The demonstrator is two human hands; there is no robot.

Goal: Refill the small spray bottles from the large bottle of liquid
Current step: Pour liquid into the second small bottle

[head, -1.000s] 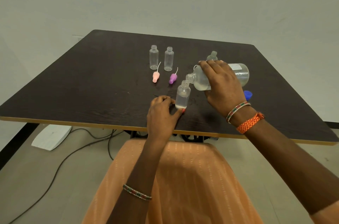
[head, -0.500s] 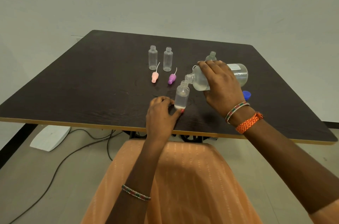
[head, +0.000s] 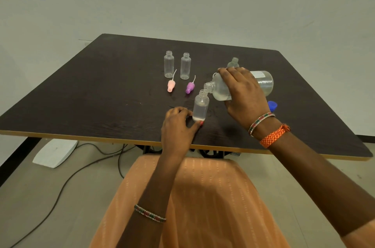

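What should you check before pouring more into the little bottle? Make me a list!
1. Large bottle held firmly: the right hand wraps round it. Ok.
2. Large bottle's mouth over the little bottle: it sits right at the small opening. Ok.
3. Little bottle steadied: the left hand pinches its base and it stands upright on the table. Ok.
4. Room left inside: liquid shows near the bottom, but the exact level is hard to read. Cannot tell.
5. Spills around the base: the dark tabletop hides any wet spots. Cannot tell.
6. Next bottles ready: two empty bottles stand open, with the pink cap and purple cap lying beside them. Ok.
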